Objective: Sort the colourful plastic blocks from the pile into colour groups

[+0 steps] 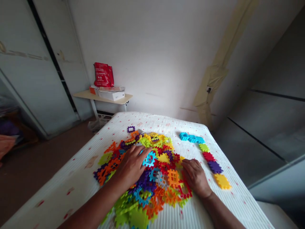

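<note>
In the head view, the person's left hand (133, 163) grasps a light blue tile (149, 159) over the middle of a heap of plastic tiles (145, 180), its fingers bent around the tile's left side. The heap spreads across the middle of the bed (190, 210). The right hand (195, 176) rests at the heap's right side, fingers curled against the tiles; whether they grip one cannot be told. Near the bed's right edge runs a line: a blue stack (191, 137) toward the far right corner, then a green tile (204, 147), a red tile (209, 156), a purple tile (215, 167) and a yellow tile (222, 181). Beyond the far left corner, a small table (83, 94) bears a red bag (103, 74).
</note>
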A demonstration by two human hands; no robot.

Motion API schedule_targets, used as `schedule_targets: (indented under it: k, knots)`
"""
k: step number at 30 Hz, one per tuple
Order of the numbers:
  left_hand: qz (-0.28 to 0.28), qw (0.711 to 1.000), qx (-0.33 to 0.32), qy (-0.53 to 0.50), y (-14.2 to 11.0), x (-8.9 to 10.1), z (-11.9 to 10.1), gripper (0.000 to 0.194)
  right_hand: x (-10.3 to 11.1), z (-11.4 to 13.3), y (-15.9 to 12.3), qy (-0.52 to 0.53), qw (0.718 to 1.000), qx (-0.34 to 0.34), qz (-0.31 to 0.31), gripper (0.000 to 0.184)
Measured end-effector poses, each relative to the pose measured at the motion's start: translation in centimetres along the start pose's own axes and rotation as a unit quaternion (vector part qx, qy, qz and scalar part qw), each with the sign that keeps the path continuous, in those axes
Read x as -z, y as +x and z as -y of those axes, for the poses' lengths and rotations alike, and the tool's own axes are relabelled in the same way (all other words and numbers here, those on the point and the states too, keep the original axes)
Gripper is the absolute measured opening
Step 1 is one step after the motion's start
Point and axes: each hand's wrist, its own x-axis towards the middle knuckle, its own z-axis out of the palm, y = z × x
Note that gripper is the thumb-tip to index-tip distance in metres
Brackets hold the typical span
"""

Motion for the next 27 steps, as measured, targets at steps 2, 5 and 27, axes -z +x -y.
schedule_targets:
  k: [2, 5, 27]
  knots:
    - [0.002, 0.998, -0.028, 0.054, 0.0, -0.4, 0.1, 0.063, 0.1, 0.2, 0.1, 0.002, 1.0, 0.0, -0.003, 0.021]
    - [0.005, 0.995, -0.061, 0.072, 0.2, -0.4, 0.4, 0.063, 0.3, 0.3, 0.3, 0.003, 1.0, 0.002, -0.006, 0.02]
    - [-0.049, 0.625, 0.192, -0.755, 0.8, 1.0, -2.5, 0.05, 2.7, 8.0, 7.6, 0.236, 0.964, -0.064, -0.105, 0.019]
